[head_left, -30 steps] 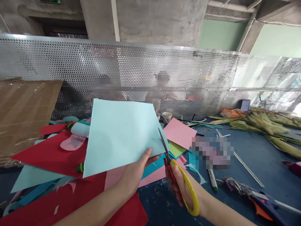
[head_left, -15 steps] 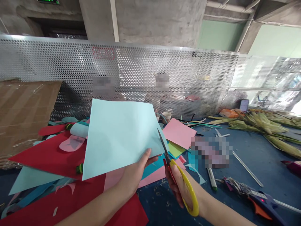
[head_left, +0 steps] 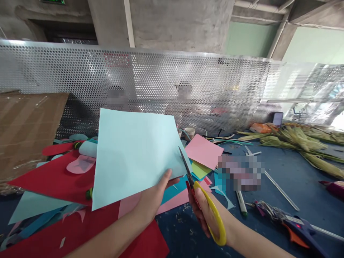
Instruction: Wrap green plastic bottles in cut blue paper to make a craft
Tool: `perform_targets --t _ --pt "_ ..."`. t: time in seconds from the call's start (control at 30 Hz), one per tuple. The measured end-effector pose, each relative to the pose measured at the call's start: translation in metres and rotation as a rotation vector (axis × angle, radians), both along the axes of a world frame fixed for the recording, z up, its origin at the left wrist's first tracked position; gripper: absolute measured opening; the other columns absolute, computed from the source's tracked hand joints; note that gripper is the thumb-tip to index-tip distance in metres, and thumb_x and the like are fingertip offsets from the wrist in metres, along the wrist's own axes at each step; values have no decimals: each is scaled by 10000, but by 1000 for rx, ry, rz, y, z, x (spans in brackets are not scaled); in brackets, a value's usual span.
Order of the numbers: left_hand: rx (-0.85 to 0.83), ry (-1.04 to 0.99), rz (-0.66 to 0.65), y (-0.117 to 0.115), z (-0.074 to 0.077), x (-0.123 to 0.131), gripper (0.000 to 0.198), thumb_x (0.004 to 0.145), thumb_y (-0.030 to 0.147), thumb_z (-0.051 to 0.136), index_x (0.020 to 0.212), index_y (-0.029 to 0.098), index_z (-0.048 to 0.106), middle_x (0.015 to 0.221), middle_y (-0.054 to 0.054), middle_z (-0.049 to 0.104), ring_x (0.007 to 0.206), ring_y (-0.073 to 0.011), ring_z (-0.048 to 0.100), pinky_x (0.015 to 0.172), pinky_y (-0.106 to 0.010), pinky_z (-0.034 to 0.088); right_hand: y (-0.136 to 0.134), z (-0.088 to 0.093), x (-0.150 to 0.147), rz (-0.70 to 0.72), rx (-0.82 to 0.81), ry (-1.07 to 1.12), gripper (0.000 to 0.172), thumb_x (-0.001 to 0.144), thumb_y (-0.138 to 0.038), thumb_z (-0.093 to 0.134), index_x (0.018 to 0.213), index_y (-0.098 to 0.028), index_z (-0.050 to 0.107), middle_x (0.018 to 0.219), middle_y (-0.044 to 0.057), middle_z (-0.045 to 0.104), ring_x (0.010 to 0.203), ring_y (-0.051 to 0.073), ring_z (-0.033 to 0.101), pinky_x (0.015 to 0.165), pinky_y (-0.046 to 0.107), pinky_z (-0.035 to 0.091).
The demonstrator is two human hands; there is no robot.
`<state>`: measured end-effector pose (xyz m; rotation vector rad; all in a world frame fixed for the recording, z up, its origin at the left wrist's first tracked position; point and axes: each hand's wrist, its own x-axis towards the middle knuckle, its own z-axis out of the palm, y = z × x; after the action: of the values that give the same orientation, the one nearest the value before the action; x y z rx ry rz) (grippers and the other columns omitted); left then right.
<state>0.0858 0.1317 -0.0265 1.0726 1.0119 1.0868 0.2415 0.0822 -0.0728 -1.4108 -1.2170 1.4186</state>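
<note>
A large light-blue sheet of paper (head_left: 134, 154) is held up in front of me by its lower right part. My left hand (head_left: 154, 195) pinches it, thumb on the near face and fingers behind. In my right hand (head_left: 205, 209) are scissors (head_left: 220, 225) with a yellow and a red handle. One dark blade lies over the near face of the sheet by its right edge; the other blade is hidden, so I cannot tell how far the scissors are spread. Below the sheet lie red paper (head_left: 102, 229) and pink paper (head_left: 172, 206).
On the blue table to the right are a glue gun (head_left: 292, 222), a marker (head_left: 241, 203), clear sticks (head_left: 282, 190) and corn husks (head_left: 298, 139). Pink square paper (head_left: 204, 150) lies behind the scissors. A perforated metal panel (head_left: 156, 79) stands behind, cardboard (head_left: 29, 132) at left.
The light-blue sheet has shifted slightly, its left side a little farther left. Both hands keep their holds, and the scissors stay at the sheet's right edge.
</note>
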Motion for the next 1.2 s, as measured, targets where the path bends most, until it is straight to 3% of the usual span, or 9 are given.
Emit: perform_targets --t 0.17,0.4,0.53,0.73,0.93,1.2 --pt "9 -2 11 0 -2 0 320 808 463 679 1012 220 712 1044 -71 761 1144 -307 637 1001 -391 474 -1 0 1 12 24 -14 636 775 -851 341 760 -221 430 509 -112 380 284 37 367 257 138 311" --pt "16 -9 20 1 -4 0 295 799 460 697 974 226 733 995 -68 771 1047 -312 687 981 -406 491 0 -3 0 -1 17 -7 615 795 -829 339 775 -224 444 508 -112 371 280 45 364 250 148 321" --pt "25 -79 4 2 -3 0 354 812 401 695 1124 236 684 1111 -57 741 958 -287 718 963 -414 513 -1 -1 -1 4 5 -6 631 768 -851 345 762 -226 427 491 -115 351 276 43 344 251 148 320" --pt "56 -231 47 4 1 3 522 847 298 658 1351 274 523 1375 -46 584 1154 -292 626 859 -383 590 -1 2 0 -14 -43 -33 630 773 -852 311 789 -231 418 485 -109 372 281 54 345 251 162 325" --pt "55 -198 75 7 0 2 500 846 290 661 1331 304 536 1418 -7 544 1256 -304 548 854 -359 595 -2 10 -2 2 18 -53 636 763 -855 318 785 -228 425 477 -110 354 287 53 323 248 159 303" --pt "38 -187 88 5 -1 4 435 842 298 665 1269 311 581 1435 24 523 1319 -294 485 894 -362 577 -2 8 -2 -10 -16 -47 596 790 -818 309 775 -232 419 480 -106 350 289 61 333 247 167 307"
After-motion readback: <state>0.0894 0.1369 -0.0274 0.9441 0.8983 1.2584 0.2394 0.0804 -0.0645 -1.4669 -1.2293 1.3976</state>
